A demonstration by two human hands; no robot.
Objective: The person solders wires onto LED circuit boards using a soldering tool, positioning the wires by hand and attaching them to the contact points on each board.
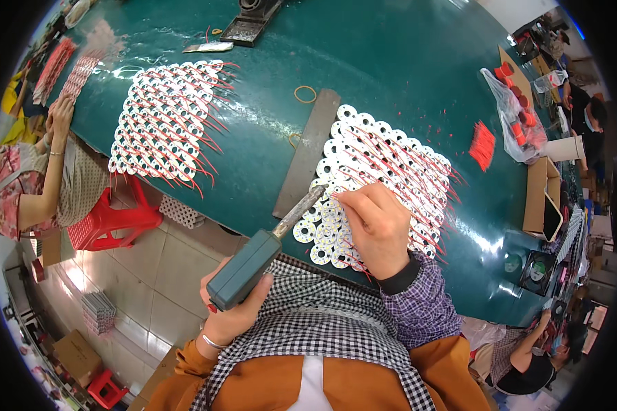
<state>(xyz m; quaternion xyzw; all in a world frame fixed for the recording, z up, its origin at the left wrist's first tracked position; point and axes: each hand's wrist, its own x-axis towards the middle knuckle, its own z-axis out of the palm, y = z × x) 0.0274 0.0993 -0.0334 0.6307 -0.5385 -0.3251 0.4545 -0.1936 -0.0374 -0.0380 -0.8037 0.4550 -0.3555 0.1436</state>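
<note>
My left hand point(236, 305) is closed round the dark green handle of a soldering iron point(247, 264). Its metal tip reaches up and right to a panel of round white LED boards point(387, 181), many with thin red wires across them. Over the near left part of this panel, my right hand point(377, 222) is closed in a pinch close to the iron's tip. What sits between those fingertips is too small to make out. Along the panel's left side lies a flat grey-brown bar point(308, 151).
A second wired board panel point(164, 120) lies left on the green table point(391, 55). Loose red wires point(482, 146), a plastic bag point(511, 116) with red spools and a cardboard box point(543, 198) are at right. Co-workers sit at left and right, one beside a red stool point(113, 216).
</note>
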